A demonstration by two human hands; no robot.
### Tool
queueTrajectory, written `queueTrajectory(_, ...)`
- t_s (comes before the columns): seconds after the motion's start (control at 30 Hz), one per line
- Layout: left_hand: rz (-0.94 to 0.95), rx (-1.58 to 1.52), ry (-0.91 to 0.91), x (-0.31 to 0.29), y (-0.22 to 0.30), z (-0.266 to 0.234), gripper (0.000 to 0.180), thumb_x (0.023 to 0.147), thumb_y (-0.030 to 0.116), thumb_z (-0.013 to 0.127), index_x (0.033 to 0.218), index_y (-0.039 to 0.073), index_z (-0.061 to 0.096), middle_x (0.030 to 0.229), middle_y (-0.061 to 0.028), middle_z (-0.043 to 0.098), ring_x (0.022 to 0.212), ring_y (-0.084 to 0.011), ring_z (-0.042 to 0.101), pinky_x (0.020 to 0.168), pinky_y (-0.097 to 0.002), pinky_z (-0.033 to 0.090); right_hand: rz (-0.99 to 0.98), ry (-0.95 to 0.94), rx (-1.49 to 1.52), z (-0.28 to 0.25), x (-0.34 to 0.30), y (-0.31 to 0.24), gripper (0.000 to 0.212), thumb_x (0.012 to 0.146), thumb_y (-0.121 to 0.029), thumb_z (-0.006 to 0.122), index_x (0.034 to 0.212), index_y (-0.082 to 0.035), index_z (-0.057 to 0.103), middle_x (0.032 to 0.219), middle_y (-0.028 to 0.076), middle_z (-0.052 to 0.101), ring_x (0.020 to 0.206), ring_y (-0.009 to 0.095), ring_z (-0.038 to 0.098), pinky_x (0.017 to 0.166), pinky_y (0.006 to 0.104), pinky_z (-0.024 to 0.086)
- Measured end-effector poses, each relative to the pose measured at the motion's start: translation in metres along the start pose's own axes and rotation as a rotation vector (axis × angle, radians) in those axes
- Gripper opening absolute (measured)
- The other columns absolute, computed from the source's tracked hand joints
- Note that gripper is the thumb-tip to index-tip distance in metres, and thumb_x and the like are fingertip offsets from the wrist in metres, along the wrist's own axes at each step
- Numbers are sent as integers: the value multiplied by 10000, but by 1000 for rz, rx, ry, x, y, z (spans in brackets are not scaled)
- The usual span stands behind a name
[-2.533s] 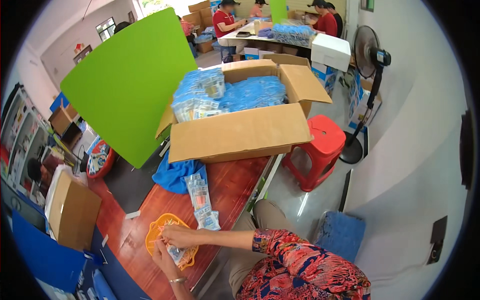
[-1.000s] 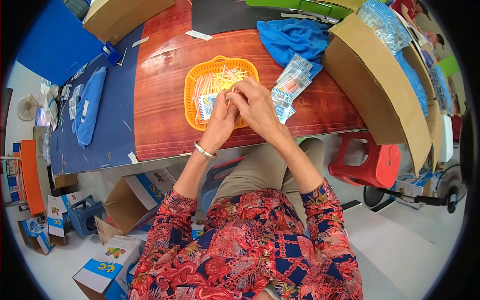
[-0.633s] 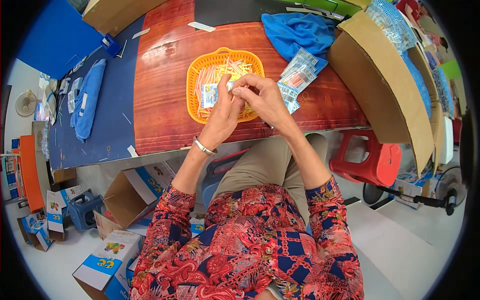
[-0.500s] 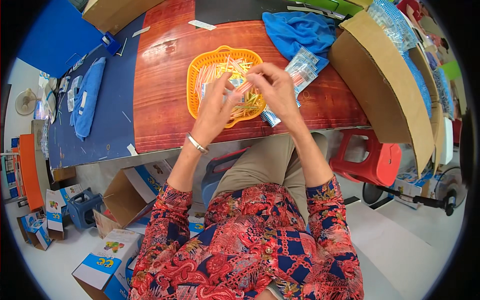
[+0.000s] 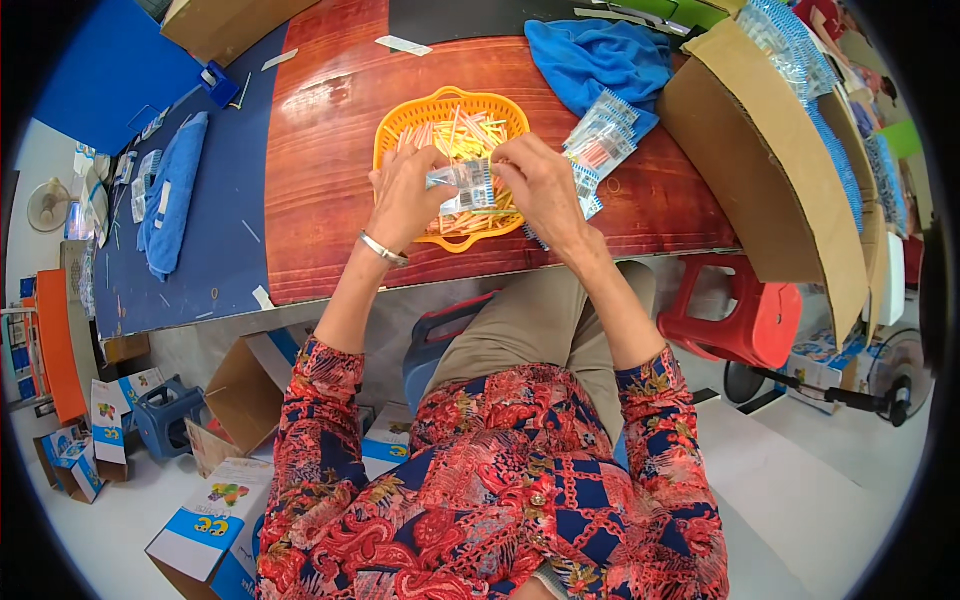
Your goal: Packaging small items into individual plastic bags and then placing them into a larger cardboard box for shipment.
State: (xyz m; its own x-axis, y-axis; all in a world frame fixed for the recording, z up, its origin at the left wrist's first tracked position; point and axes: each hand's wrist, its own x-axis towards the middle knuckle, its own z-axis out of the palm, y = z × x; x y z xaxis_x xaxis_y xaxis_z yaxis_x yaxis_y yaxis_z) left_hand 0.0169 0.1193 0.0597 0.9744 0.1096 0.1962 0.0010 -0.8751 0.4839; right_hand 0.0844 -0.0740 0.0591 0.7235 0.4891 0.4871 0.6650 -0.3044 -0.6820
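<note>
Both hands dropped back over the orange basket (image 5: 452, 110) since half a second ago, so now my left hand (image 5: 405, 195) and right hand (image 5: 540, 185) pinch a small clear packet (image 5: 462, 185) between them above the wooden surface (image 5: 320, 150).

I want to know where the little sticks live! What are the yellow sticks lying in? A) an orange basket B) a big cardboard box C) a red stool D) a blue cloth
A: the pale yellow sticks lie heaped in the orange basket on the wooden table, just beyond both hands.

Red wooden table (image 5: 330, 150), pale floor (image 5: 800, 480)
</note>
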Motion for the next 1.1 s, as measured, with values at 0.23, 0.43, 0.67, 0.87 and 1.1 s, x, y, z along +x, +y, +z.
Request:
queueTrajectory(0.23, -172, -721, -28, 10, -3, -7, 138, 826, 61, 728, 937, 27, 654, 798, -36, 638, 765, -129, 602, 672, -304, 478, 314, 7, 258, -9, 3, -7, 106, 838, -51, 678, 917, 19, 675, 784, 67, 651, 682, 133, 595, 615, 272, 463)
queueTrajectory(0.43, -283, -900, 22, 2, 6, -10, 124, 893, 102, 713, 955, 0, 679, 793, 17, 658, 696, -29, 584, 590, -203, 478, 294, -49, 267, -10, 6, -16, 116, 860, -76, 685, 922, 21, 689, 731, 19, 638, 651, 64, 552, 581, 239, 439)
queueTrajectory(0.67, -346, -1007, 107, -3, 7, -8, 121, 900, 120, 714, 952, 15, 686, 798, 18, 665, 685, -27, 596, 582, -199, 490, 341, -18, 287, -16, 2, -14, 136, 865, -85, 690, 917, 41, 686, 710, 10, 622, 626, 56, 541, 557, 231, 426)
queueTrajectory(0.87, -348, -1060, 58, -5, 9, -6, 127, 907, 129, 709, 963, 17, 686, 835, 10, 676, 719, -25, 604, 620, -198, 503, 411, -29, 368, -12, -3, -14, 149, 871, -92, 699, 921, 48, 684, 703, 2, 606, 622, 50, 532, 552, 230, 419)
queueTrajectory(1.1, 67, -391, 98, -6, 6, -16, 175, 877, 82, 714, 1012, -13, 657, 870, -50, 687, 797, -86, 621, 679, -257, 513, 363, -32, 308, -17, 1, -12, 146, 880, -96, 697, 918, 43, 685, 709, 0, 607, 629, 50, 535, 552, 231, 418)
